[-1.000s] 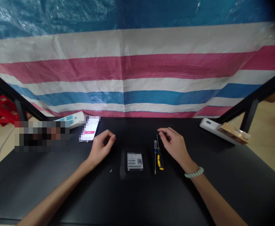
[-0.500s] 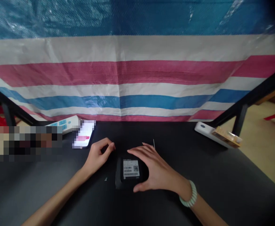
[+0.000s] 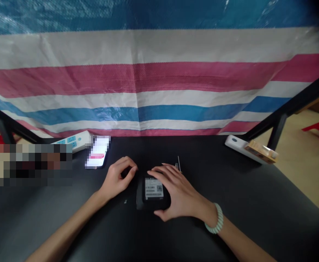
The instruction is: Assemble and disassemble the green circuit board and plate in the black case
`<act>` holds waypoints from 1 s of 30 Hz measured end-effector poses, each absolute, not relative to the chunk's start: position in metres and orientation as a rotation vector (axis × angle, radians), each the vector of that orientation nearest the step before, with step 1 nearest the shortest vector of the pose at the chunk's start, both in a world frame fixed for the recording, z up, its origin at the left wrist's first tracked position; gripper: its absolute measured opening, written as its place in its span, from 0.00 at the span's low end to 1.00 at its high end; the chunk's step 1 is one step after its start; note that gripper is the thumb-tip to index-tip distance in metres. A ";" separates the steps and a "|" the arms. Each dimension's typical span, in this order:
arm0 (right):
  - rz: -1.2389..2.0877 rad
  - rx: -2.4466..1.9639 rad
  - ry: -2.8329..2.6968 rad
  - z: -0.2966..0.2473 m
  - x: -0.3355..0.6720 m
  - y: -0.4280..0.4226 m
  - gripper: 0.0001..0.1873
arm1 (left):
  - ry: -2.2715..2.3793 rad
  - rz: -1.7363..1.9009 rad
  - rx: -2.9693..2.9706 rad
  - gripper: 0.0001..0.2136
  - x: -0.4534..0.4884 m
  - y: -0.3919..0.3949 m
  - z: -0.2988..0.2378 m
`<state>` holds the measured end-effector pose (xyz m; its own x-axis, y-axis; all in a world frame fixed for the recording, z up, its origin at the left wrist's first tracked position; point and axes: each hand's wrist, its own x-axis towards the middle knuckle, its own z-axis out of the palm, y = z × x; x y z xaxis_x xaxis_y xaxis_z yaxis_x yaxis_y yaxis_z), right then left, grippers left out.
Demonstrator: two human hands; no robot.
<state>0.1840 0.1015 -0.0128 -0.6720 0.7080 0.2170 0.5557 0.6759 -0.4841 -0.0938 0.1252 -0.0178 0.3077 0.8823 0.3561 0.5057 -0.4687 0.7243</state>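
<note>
A flat black device [image 3: 154, 188] with a white label bearing barcodes and a QR code lies on the dark table. My right hand [image 3: 172, 189] spans its right side, fingers over the far edge and thumb at the near edge. To the left of the device, my left hand [image 3: 121, 176] rests with curled fingers, thumb and forefinger pressed together; anything between them is too small to make out. Small metal pieces, likely screws [image 3: 125, 201], lie below that hand. A thin metal rod [image 3: 179, 163] pokes out beyond my right fingers, its other end hidden.
A lit phone [image 3: 97, 153] lies at the back left beside a white power strip [image 3: 83, 141]. At the back right is another white strip-shaped object [image 3: 237, 145] with a clear-and-brown packet [image 3: 261, 152] on it. Striped sheeting [image 3: 137, 80] hangs behind the table [image 3: 203, 240].
The view has shifted slightly. My right hand has drawn in a little closer around the device, while my left hand keeps its curled shape.
</note>
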 end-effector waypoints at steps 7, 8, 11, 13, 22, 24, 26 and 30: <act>0.333 -1.024 -2.256 -0.011 0.187 0.106 0.53 | 1.045 0.954 1.554 0.23 -0.090 0.114 -0.016; 0.310 -1.014 -2.252 -0.011 0.187 0.106 0.52 | 0.981 0.926 1.425 0.26 -0.088 0.111 -0.016; 0.279 -0.960 -2.237 -0.009 0.183 0.104 0.50 | 0.859 0.849 1.177 0.28 -0.079 0.104 -0.017; 0.265 -0.932 -2.235 -0.008 0.179 0.102 0.49 | 0.806 0.811 1.118 0.26 -0.075 0.101 -0.017; 0.221 -0.978 -2.292 -0.007 0.178 0.103 0.53 | 0.794 0.916 0.990 0.22 -0.080 0.111 -0.029; 0.211 -1.018 -2.287 -0.007 0.180 0.104 0.55 | 0.784 0.940 0.983 0.23 -0.082 0.112 -0.031; 0.220 -1.052 -2.285 -0.007 0.182 0.104 0.57 | 0.762 0.950 0.983 0.23 -0.082 0.113 -0.031; 0.286 -1.086 -2.295 -0.006 0.182 0.109 0.61 | 0.737 0.955 0.977 0.24 -0.082 0.113 -0.030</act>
<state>0.1819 0.1092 -0.0065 -0.5017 0.7617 0.4101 0.6378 0.6459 -0.4195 -0.0819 0.1127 -0.0297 0.4072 0.9084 -0.0951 -0.3215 0.2400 0.9160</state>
